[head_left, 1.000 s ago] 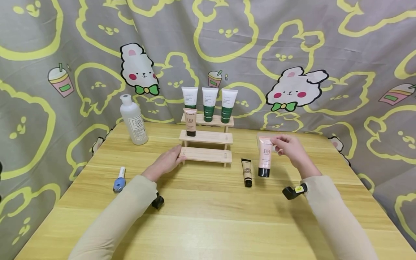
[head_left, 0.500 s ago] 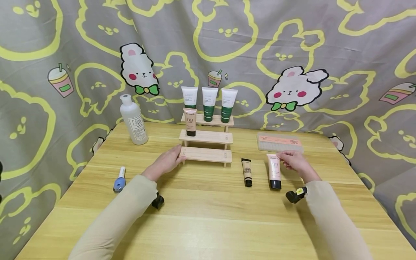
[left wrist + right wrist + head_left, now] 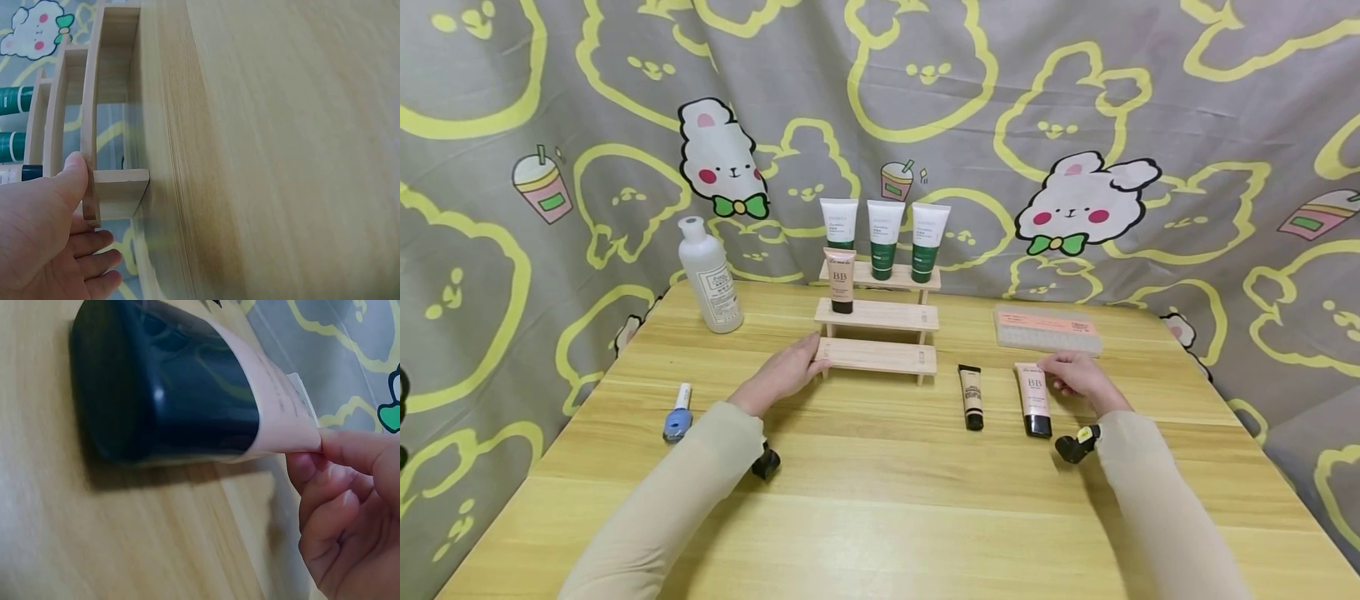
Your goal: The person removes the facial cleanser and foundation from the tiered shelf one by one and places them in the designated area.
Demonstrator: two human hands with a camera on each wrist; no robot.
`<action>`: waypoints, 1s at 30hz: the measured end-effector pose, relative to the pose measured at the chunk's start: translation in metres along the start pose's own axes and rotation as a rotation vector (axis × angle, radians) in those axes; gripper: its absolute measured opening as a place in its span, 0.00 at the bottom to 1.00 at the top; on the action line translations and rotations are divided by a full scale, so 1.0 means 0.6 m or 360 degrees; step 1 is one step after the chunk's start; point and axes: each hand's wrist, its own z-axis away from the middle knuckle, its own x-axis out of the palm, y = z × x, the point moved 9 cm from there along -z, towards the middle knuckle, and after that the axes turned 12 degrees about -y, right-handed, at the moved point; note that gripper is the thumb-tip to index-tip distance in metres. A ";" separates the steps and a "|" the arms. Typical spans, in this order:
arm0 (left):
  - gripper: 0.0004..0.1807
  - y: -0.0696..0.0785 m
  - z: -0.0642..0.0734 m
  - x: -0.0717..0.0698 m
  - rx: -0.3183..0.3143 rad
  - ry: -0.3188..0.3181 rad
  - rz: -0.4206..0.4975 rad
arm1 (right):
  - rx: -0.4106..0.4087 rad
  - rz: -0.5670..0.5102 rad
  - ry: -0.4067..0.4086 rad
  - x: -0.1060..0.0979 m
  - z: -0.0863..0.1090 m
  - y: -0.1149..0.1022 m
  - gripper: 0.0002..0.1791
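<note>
My left hand (image 3: 781, 372) grips the left end of the lowest step of a three-tier wooden display stand (image 3: 880, 357), thumb on top and fingers beneath. In the left wrist view the thumb (image 3: 74, 172) presses on the board's edge. At the right, my right hand (image 3: 1078, 377) pinches the flat end of a pink BB cream tube (image 3: 1034, 396) between thumb and fingers. The tube's black cap (image 3: 181, 381) points toward the near edge, close over the tabletop. Beside it lies a smaller beige tube (image 3: 972, 398) with a black cap.
On the stand, three white-and-green tubes (image 3: 883, 242) stand on top and another BB cream tube (image 3: 841, 279) on the middle step. A white bottle (image 3: 711, 279) and blue nail polish (image 3: 677, 417) stand at left. A clear flat case (image 3: 1047, 329) lies behind my right hand.
My right hand has moved the BB cream tube rightward and down to the tabletop, uncovering the clear case behind. My left hand has stayed on the stand.
</note>
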 end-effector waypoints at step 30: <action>0.36 0.004 0.005 -0.002 0.0011 0.0018 0.0009 | 0.0053 0.0227 -0.0040 0.003 -0.006 -0.008 0.16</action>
